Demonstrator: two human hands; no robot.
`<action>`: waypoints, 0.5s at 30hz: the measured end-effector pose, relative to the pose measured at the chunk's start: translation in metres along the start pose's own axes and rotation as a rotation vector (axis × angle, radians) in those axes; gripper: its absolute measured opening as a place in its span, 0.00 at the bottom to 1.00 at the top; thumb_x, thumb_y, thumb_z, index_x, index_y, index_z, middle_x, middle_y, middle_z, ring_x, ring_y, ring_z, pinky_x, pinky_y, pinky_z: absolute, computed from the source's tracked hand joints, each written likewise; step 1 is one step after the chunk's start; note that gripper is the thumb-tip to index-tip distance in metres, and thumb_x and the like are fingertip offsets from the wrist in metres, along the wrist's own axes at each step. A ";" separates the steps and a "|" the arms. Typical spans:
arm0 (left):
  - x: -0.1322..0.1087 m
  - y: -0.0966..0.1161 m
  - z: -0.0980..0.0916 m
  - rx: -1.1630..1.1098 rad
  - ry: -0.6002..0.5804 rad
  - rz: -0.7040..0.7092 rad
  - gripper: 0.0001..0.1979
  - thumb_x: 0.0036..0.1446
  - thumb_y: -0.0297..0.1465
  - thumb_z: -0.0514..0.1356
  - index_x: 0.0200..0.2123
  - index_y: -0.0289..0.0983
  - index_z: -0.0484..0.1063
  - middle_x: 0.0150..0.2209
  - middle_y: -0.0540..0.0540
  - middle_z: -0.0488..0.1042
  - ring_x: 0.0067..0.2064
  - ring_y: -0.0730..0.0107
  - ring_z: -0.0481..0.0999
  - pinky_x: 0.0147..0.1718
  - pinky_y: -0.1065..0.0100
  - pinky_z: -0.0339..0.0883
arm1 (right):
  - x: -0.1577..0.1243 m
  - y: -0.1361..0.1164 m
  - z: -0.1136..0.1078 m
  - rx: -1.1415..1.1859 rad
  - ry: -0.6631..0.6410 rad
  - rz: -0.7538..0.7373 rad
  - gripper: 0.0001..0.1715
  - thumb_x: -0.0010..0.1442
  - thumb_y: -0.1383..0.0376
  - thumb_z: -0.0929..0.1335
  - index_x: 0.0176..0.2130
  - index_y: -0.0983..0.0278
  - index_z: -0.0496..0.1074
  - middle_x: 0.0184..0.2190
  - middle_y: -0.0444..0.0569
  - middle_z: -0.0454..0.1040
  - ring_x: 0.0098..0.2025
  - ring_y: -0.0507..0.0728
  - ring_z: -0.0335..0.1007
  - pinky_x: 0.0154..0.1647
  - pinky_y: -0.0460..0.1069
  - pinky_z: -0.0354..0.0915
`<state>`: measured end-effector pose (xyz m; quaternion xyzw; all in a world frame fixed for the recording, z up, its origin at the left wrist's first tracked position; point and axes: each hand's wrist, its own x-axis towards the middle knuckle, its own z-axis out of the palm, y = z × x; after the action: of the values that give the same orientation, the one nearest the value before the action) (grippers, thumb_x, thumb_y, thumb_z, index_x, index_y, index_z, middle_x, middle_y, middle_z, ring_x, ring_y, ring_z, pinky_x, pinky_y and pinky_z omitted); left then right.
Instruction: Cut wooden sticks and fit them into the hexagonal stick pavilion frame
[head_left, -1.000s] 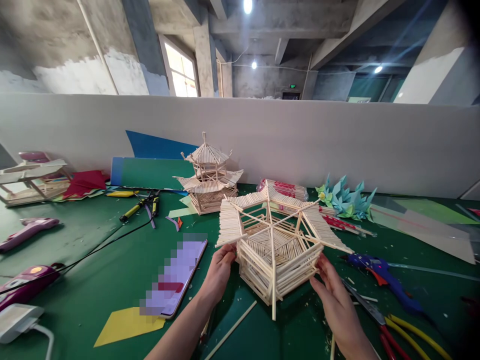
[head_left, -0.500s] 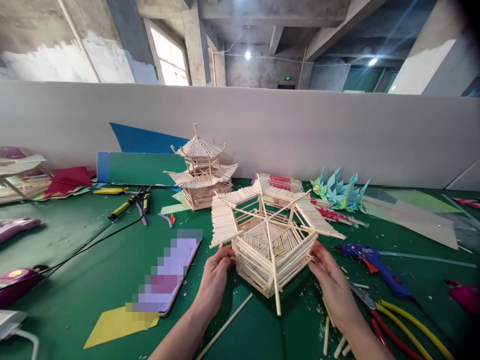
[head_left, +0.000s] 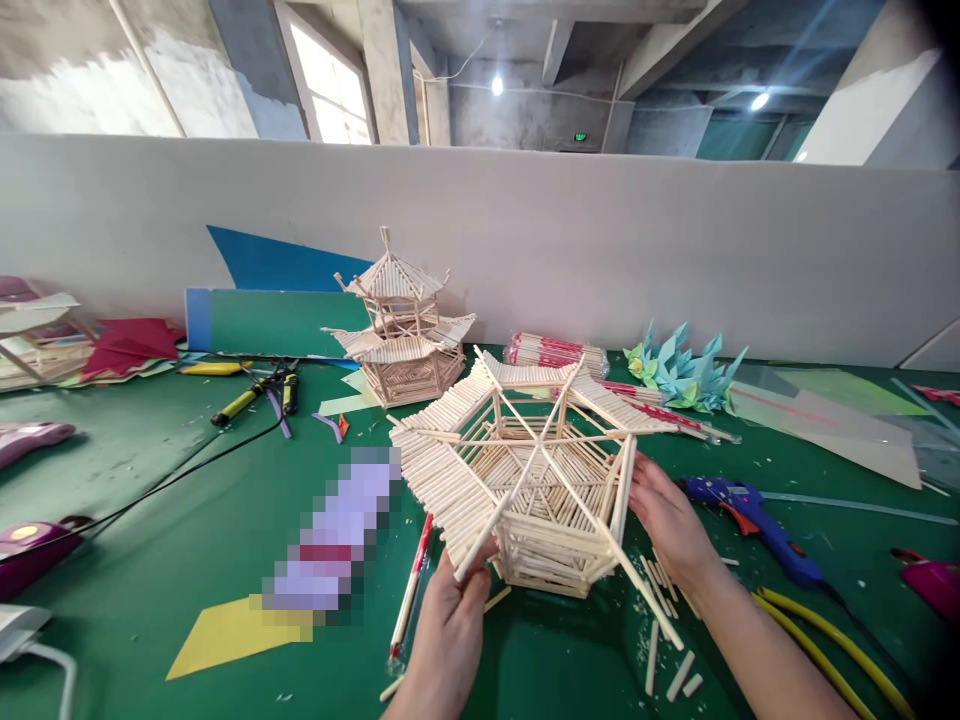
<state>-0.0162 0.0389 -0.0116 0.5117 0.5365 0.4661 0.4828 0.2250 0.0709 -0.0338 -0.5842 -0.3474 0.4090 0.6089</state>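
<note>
A hexagonal model built of thin wooden sticks (head_left: 536,490), with sloped roof panels and crossing spokes, rests on the green table (head_left: 172,540). My left hand (head_left: 450,625) grips its near left corner from below, fingers closed on the frame. My right hand (head_left: 667,525) presses against its right side, fingers curled on the wall of sticks. A finished two-tier stick pagoda (head_left: 397,330) stands behind it near the white partition.
A phone (head_left: 330,545) lies left of the model on yellow paper (head_left: 225,640). A blue glue gun (head_left: 750,515), yellow-handled pliers (head_left: 832,630), loose stick pieces (head_left: 667,670), stick packs (head_left: 555,352) and teal paper flowers (head_left: 679,375) lie right. Pink glue guns and cables are at left.
The stick model has been turned on the table, its long spokes now pointing toward me. My left hand moved from its left side to the near corner.
</note>
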 end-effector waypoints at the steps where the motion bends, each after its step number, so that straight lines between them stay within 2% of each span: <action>1: -0.002 0.000 0.001 0.019 -0.010 0.002 0.15 0.44 0.33 0.54 0.32 0.36 0.77 0.40 0.40 0.76 0.49 0.50 0.70 0.52 0.50 0.58 | 0.002 0.000 0.000 -0.003 -0.008 0.000 0.29 0.48 0.61 0.66 0.51 0.65 0.63 0.50 0.56 0.69 0.54 0.63 0.62 0.52 0.57 0.60; 5: -0.005 -0.001 0.002 0.094 -0.057 0.072 0.16 0.46 0.34 0.53 0.35 0.36 0.76 0.40 0.39 0.75 0.48 0.51 0.70 0.50 0.50 0.60 | 0.004 -0.004 0.001 -0.026 -0.012 -0.007 0.27 0.48 0.62 0.65 0.49 0.65 0.65 0.50 0.56 0.69 0.54 0.63 0.62 0.53 0.58 0.60; 8: -0.009 -0.002 -0.011 0.191 -0.033 0.149 0.13 0.50 0.31 0.53 0.36 0.37 0.74 0.43 0.39 0.72 0.47 0.55 0.70 0.46 0.56 0.64 | -0.006 -0.011 -0.007 -0.058 0.014 -0.039 0.29 0.48 0.61 0.67 0.50 0.63 0.64 0.53 0.55 0.66 0.56 0.62 0.59 0.57 0.58 0.55; 11: -0.013 -0.005 -0.035 0.337 0.077 0.257 0.10 0.53 0.31 0.54 0.36 0.37 0.71 0.43 0.40 0.69 0.44 0.58 0.71 0.39 0.62 0.67 | -0.029 -0.016 -0.032 -0.159 0.061 -0.092 0.29 0.50 0.59 0.68 0.52 0.58 0.63 0.55 0.52 0.63 0.58 0.62 0.56 0.59 0.59 0.51; 12: -0.014 -0.006 -0.043 0.410 0.096 0.297 0.08 0.53 0.32 0.54 0.36 0.38 0.71 0.42 0.40 0.69 0.43 0.59 0.71 0.38 0.62 0.67 | -0.038 -0.015 -0.044 -0.291 0.091 -0.135 0.28 0.51 0.57 0.67 0.52 0.57 0.63 0.55 0.51 0.64 0.56 0.63 0.58 0.57 0.60 0.54; 15: -0.017 -0.011 -0.059 0.710 -0.024 0.434 0.05 0.53 0.32 0.57 0.33 0.39 0.70 0.37 0.43 0.69 0.40 0.58 0.70 0.36 0.59 0.65 | -0.065 -0.004 -0.083 -0.682 0.217 -0.183 0.24 0.51 0.51 0.66 0.46 0.56 0.67 0.48 0.51 0.69 0.48 0.66 0.66 0.49 0.62 0.61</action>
<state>-0.0755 0.0211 -0.0160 0.7531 0.5379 0.3369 0.1732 0.2728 -0.0235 -0.0324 -0.7600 -0.4481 0.1492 0.4465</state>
